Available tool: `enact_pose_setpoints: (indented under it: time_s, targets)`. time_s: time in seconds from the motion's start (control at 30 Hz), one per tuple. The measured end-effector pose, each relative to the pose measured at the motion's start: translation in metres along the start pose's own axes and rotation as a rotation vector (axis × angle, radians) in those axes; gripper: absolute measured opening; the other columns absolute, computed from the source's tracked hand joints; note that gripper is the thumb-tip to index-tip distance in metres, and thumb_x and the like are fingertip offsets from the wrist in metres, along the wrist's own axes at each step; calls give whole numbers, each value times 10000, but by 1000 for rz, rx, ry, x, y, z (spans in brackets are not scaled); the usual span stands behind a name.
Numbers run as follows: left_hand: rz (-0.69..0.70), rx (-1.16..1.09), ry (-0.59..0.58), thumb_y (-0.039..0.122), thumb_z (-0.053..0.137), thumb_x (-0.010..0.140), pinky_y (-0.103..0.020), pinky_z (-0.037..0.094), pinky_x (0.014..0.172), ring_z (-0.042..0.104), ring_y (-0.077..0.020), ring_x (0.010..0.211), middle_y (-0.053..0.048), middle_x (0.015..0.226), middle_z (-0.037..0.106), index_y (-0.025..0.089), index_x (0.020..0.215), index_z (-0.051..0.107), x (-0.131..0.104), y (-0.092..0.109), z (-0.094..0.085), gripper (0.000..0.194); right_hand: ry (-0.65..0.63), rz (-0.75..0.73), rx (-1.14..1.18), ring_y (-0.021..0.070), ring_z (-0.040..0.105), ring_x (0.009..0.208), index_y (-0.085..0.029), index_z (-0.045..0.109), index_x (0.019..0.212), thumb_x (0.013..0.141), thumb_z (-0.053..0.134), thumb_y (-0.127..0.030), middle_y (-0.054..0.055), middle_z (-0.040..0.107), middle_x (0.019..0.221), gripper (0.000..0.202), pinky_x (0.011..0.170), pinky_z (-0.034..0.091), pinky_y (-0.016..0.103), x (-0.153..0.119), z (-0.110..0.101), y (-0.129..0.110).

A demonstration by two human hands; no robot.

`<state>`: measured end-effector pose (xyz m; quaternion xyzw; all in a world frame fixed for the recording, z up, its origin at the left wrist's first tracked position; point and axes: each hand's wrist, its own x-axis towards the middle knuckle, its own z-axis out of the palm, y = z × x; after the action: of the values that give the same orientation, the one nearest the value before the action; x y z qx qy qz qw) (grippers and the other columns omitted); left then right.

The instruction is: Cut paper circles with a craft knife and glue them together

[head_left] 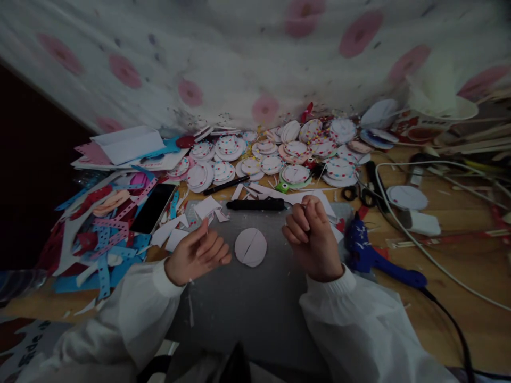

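Observation:
A round white paper disc (250,247) with a dark line across it lies flat on the grey cutting mat (247,308), between my hands and touching neither. Left of the disc, my left hand (202,250) hovers with curled fingers and the thumb pressed near the index finger. Anything in that grip is too small to make out. On the other side my right hand (311,236) is raised, thumb and forefinger pinched together. Whatever they may hold is also too small to name. Behind the disc lies a black-handled tool (255,204), with white paper scraps (207,207) beside it.
Several layered paper discs with coloured dots (229,146) crowd the back. At left are a phone (154,208) and colourful strips (106,234). A blue glue gun (369,250), scissors (359,195) and a white cable (393,215) lie right. A flowered curtain (239,64) hangs behind.

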<state>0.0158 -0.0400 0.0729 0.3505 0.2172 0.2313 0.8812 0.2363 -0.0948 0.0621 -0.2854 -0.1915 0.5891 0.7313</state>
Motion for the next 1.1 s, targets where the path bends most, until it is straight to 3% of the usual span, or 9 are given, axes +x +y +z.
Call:
enact_pose_setpoints:
  time_s: [0.2,0.43,0.53,0.6,0.7,0.77,0.9,0.97,1.1]
  targets:
    - [93,-336,256,387,465,956,-244,492,621,398,-81,479,49,490,313,165,522,377,3,3,7,495,32,-15,22,65,87,405,-263,458,793,760,734,-434,-125,252,525,326,374,117,190,-1,-1,-2]
    - [148,-333,190,276,488,937,-227,465,555,391,-93,474,42,447,239,165,440,326,-9,1,16,534,79,-95,65,67,107,411,-252,477,781,759,757,-385,-118,221,516,311,376,157,170,0,-7,-9]
    - [155,-163,226,328,482,940,-269,510,709,526,-112,593,-3,536,481,150,523,547,-10,3,5,458,79,-101,73,63,106,406,-249,490,781,754,766,-380,-118,240,514,307,358,150,160,0,-8,-11]
    - [162,40,281,442,470,930,-342,487,891,617,-177,845,-70,832,659,142,800,697,-8,5,-8,398,83,-109,99,61,88,405,-242,492,780,756,769,-371,-120,229,513,306,345,137,153,0,-8,-12]
    - [149,560,337,488,519,889,-428,417,997,568,-261,1100,-122,1157,635,159,1127,653,-1,-1,-24,427,71,-88,99,62,69,401,-239,488,777,768,758,-361,-121,213,517,296,331,126,150,0,-7,-10]
    - [154,894,344,434,668,799,-459,377,1031,532,-277,1136,-108,1183,617,197,1139,646,6,-11,-27,415,38,-39,70,60,69,398,-243,493,788,775,745,-369,-121,220,519,281,329,120,155,-1,-6,-7]
    - [177,1442,270,382,835,604,-500,324,1059,474,-310,1167,-110,1185,575,197,1165,619,24,-30,-19,629,-17,48,-6,55,73,394,-252,510,812,799,707,-403,-124,251,512,248,337,111,160,-2,-4,2]
    - [130,1518,299,378,843,579,-456,422,950,530,-286,1051,-95,1080,586,167,1088,618,31,-33,-15,596,-20,56,-29,54,80,393,-252,511,814,812,692,-403,-124,260,511,235,340,114,158,-1,-5,5]
    - [131,1333,427,421,715,727,-323,472,712,550,-188,782,-20,846,582,161,940,581,30,-24,-16,362,-9,45,-37,52,86,392,-247,511,812,817,686,-392,-122,274,518,227,340,119,159,0,-6,7]
